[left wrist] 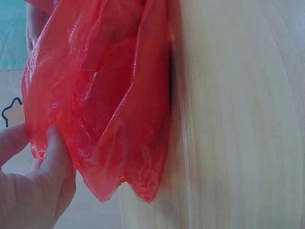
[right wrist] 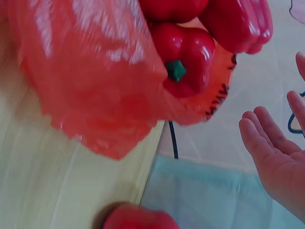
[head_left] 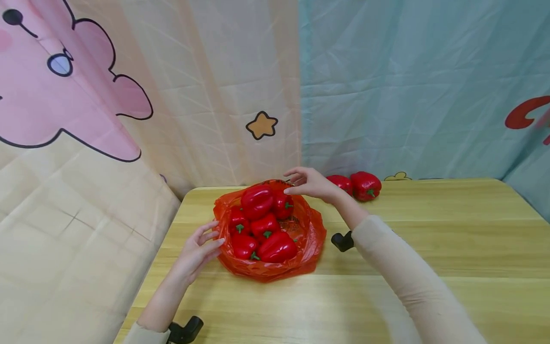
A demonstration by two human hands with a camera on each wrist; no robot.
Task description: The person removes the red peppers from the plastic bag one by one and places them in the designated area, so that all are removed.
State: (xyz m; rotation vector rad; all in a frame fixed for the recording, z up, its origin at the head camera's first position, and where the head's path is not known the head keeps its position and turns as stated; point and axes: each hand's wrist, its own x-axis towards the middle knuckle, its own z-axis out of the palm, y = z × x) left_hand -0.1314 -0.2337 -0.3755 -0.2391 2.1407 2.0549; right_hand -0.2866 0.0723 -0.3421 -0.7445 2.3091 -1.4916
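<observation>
A red plastic bag (head_left: 315, 234) stands with its mouth wide, holding several glossy red bell peppers (head_left: 277, 247) with green stems. At the bag's left rim is my left hand (head_left: 195, 253), its thumb and fingers spread apart and touching the thin plastic. In the left wrist view, the thumb (left wrist: 55, 148) lies against the bag's side (left wrist: 119, 90). My right hand (head_left: 311, 184) hovers over the bag's back right edge with nothing in it. The right wrist view has its extended fingers (right wrist: 259, 138) apart from the bag and from the bell pepper (right wrist: 188, 57) inside.
Two more red bell peppers (head_left: 365, 186) lie at the back of the wooden table (head_left: 429, 229), right of the bag and partly behind the right forearm. A printed curtain (head_left: 365, 86) hangs along the table's back edge. Each wrist carries a black mount (head_left: 185, 329).
</observation>
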